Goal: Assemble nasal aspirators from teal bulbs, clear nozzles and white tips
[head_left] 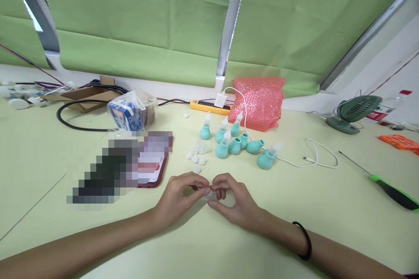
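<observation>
My left hand [183,194] and my right hand [238,205] meet low in the middle of the table. Between their fingertips is a small clear plastic piece [210,196], partly hidden by the fingers. Just beyond lie several small white round caps [195,159] and a few clear plastic pieces [203,147]. Farther back stand several teal squeeze bulbs with clear nozzles, like nasal aspirators; one such bulb [205,132] is at the left of the group and another [266,160] tilts at the right. Some bulbs, such as this one [234,146], show an uncovered mouth.
Left of my hands lie a phone [160,178] and a blurred-out dark object [101,174]. Behind are a bagged blue package [126,111], a yellow power strip [204,107] and pink bubble wrap [260,104]. A white cable [294,165], screwdriver [389,189] and green fan [355,111] are rightward.
</observation>
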A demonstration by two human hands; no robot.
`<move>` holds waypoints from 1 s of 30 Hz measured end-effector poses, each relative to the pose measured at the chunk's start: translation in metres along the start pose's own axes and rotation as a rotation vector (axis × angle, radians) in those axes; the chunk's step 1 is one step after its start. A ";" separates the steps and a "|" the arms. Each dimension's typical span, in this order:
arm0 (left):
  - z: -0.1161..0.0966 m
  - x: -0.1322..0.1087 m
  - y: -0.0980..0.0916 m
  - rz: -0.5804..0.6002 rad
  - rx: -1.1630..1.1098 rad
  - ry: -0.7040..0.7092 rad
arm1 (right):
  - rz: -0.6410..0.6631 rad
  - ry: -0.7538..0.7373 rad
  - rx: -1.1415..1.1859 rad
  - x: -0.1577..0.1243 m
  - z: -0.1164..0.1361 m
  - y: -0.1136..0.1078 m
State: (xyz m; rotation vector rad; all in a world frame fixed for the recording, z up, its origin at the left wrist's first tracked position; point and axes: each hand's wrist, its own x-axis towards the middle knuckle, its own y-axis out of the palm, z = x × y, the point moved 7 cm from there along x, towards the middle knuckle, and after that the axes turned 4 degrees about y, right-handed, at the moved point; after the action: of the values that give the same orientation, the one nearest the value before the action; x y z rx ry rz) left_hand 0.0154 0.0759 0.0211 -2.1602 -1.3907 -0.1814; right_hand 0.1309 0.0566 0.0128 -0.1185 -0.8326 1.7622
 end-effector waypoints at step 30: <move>-0.007 0.004 0.009 0.133 0.193 0.059 | -0.088 -0.147 -0.111 -0.002 0.010 -0.005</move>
State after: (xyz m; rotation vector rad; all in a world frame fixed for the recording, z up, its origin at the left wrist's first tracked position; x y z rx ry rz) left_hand 0.0262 0.0725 0.0249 -2.0606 -1.1772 -0.0572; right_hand 0.1307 0.0504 0.0225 -0.0250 -1.0277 1.6565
